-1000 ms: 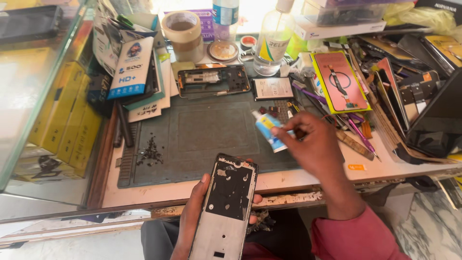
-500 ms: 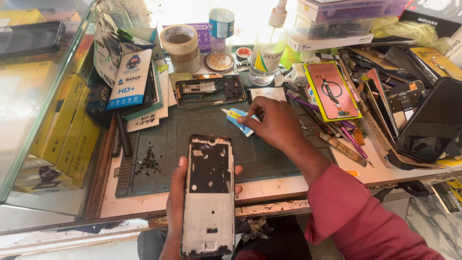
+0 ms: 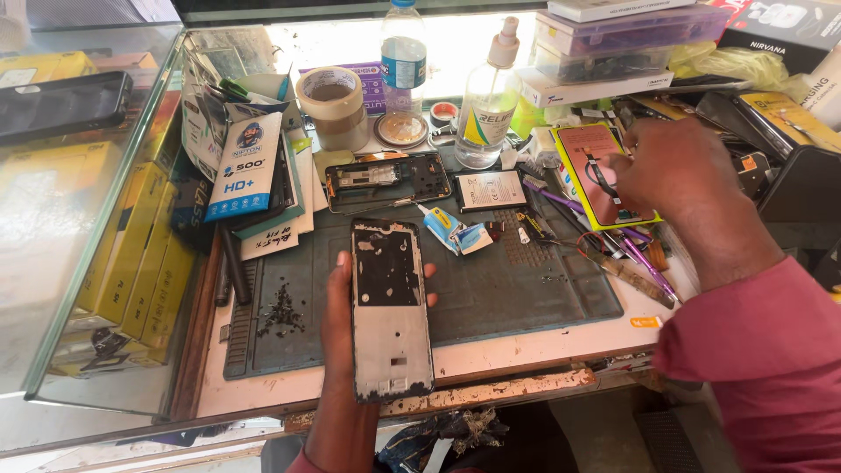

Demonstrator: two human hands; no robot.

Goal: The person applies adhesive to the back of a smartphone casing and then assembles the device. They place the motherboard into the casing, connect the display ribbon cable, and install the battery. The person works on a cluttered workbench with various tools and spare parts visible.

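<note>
**Frame in my left hand, right hand over the tools**

The dark grey rubber work mat [image 3: 491,289] covers my bench. Over its near edge my left hand [image 3: 337,307] grips a bare grey phone frame [image 3: 390,307] — face up, lengthwise. My right hand [image 3: 674,171] hovers, fingers curled, over the clutter at right; whether it holds anything I cannot tell. A small blue-and-white glue tube [image 3: 445,226] lies mid-mat.

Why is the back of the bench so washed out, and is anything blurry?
Head view: bright light behind the clear spray bottle bleaches the back of the bench; the glass case mirrors yellow boxes. The phone frame in the left hand is sharp; the right hand is slightly soft.
</note>
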